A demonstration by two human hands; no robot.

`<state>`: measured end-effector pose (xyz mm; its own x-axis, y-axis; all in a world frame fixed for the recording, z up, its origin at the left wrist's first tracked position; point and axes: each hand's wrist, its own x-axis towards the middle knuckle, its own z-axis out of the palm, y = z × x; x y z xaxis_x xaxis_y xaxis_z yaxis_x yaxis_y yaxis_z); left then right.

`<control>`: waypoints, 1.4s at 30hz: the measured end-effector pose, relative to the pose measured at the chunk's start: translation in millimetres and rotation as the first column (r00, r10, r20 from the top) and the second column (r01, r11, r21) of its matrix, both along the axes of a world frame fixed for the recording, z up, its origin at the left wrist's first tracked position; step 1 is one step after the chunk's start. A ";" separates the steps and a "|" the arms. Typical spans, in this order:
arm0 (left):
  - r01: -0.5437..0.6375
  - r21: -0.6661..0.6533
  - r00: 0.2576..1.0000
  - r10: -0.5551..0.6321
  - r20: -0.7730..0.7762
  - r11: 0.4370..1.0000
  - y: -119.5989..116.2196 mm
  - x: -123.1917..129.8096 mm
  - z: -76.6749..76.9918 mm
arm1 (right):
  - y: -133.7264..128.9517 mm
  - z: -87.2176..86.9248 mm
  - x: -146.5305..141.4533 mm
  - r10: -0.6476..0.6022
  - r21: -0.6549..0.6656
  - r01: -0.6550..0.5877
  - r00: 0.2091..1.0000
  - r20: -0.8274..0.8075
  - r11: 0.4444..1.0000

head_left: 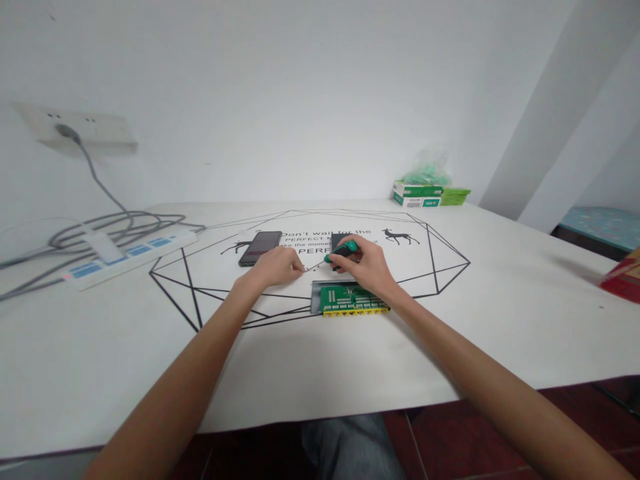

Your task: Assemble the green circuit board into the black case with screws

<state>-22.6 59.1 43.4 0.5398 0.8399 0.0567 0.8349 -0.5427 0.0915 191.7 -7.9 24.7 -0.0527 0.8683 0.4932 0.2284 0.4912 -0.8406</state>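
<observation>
My right hand (371,264) is closed around the green and black handle of a screwdriver (346,250), whose thin shaft points left and down. At the shaft's tip, my left hand (281,267) has its fingers pinched together; what they hold, if anything, is too small to make out. A few dark specks, perhaps screws, lie on the table by the tip. Below my hands lies a green circuit board (345,295) with a yellow row along its front edge, set in a grey metal housing (316,301). My right wrist hides part of it. Behind my right hand is a dark flat object (337,238), partly covered.
A smartphone (260,247) lies just behind my left hand. On the left are a white power strip (135,257) and coiled grey cable (75,233). Green and white boxes (417,192) stand by the wall; a red object (623,280) sits at the right edge.
</observation>
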 end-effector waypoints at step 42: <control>0.047 -0.014 0.998 -0.046 0.052 0.999 3.2 -4.8 -3.9 | -2.0 0.2 -3.9 0.027 0.007 -0.027 0.999 -0.042 1.000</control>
